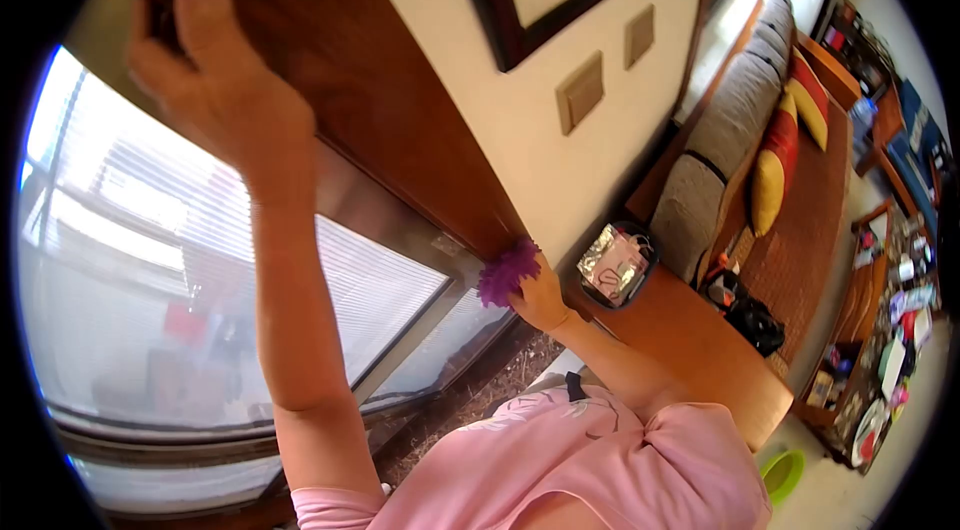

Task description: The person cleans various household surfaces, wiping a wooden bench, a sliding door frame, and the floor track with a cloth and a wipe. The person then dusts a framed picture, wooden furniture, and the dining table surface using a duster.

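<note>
My right hand [542,298] is closed round a fluffy purple cleaning cloth [508,273]. The cloth is pressed against the lower part of a dark brown wooden frame [400,100]. Higher up, my left hand [215,80] reaches to the same frame. Its thumb lies on the wood and its fingers curl at the edge; the fingertips are partly hidden. Beside the frame, below my left arm, is a glass pane [200,300] with blinds and reflections showing in it.
Right of the frame, the pale wall carries two switches [580,93] and a framed picture [510,30]. A dark basket [618,265] with a foil packet stands on a wooden surface [700,350]. Beyond are a sofa with cushions [775,165], a cluttered table [870,380] and a green basin [783,475].
</note>
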The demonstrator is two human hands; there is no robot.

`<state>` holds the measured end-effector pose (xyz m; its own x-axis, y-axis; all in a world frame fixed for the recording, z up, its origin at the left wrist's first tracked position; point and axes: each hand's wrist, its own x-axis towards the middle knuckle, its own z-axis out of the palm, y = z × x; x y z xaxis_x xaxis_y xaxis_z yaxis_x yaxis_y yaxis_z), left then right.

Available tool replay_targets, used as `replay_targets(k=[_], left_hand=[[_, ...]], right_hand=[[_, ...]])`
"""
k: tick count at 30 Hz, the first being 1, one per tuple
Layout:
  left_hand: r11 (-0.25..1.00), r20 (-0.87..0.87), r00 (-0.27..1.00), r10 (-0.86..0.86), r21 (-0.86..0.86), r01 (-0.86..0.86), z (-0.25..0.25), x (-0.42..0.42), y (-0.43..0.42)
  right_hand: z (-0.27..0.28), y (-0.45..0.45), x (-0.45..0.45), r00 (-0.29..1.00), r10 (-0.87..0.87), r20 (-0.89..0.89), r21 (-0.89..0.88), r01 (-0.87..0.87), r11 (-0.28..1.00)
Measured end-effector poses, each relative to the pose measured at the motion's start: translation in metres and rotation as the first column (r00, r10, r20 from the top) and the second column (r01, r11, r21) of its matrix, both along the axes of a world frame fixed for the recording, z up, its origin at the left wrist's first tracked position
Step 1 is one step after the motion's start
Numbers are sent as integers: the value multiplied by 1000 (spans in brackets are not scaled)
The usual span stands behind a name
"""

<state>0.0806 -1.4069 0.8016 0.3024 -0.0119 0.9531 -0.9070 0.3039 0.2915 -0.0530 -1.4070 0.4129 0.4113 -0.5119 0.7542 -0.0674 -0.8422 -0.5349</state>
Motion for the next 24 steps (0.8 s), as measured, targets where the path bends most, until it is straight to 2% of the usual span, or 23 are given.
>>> replay_targets(k=[1, 3, 4, 5, 6, 7, 9, 11, 14, 16, 17, 18, 20, 21, 23, 24], left_hand=[[999, 10, 1000, -18, -38, 18, -1, 1, -3], [998, 25, 999, 47, -40, -46, -1, 5, -4], [995, 82, 994, 66, -74, -60, -1, 8, -6], [996, 49, 997, 64, -71, -61, -3, 5, -5], [994, 57, 994, 89, -69, -85, -4, 2, -5], [991, 66, 991, 116, -70, -112, -3, -1, -4], [999, 13, 999, 50, -16, -49, -4, -6, -4], [999, 63, 997, 50, -8, -50, -10, -18, -4], [998, 145, 988, 61, 0, -62, -15, -35, -4], [996, 163, 986, 18, 88, -33, -7, -36, 1], [985, 151, 988, -27, 173, 0, 3, -26, 5], [983, 147, 988, -39, 182, 12, 9, -14, 6], [961, 415, 899, 138, 164, -224, 16, 4, 4], [961, 412, 902, 125, 175, -213, 14, 4, 0], [995, 249, 968, 34, 84, -57, 10, 3, -6], [995, 238, 971, 32, 84, -53, 5, -7, -5]], right_hand=[[-4, 5, -1, 999, -31, -7, 13, 31, 999], [-7, 16, 9, 974, -195, 117, 216, 167, 962], [5, 18, 12, 973, -206, 104, 300, 167, 939], [28, 11, 15, 968, -201, 150, 115, 185, 976], [45, 9, 21, 964, -189, 186, 125, 168, 978], [65, 6, 27, 948, -211, 239, 15, 214, 977], [133, -1, 34, 907, -200, 370, -74, 243, 967], [171, -5, 39, 846, -185, 501, -119, 279, 953], [139, -7, 40, 878, -179, 443, -120, 256, 959], [88, -3, 39, 894, -220, 391, -50, 260, 964], [60, 3, 33, 922, -235, 306, 17, 242, 970], [24, 7, 31, 938, -228, 261, 70, 218, 974], [-44, 20, 28, 956, -237, 172, 271, 185, 945], [-68, 25, 28, 954, -248, 165, 279, 196, 940], [-97, 32, 27, 947, -308, 90, 551, 210, 808], [-95, 32, 24, 946, -308, 103, 567, 199, 799]])
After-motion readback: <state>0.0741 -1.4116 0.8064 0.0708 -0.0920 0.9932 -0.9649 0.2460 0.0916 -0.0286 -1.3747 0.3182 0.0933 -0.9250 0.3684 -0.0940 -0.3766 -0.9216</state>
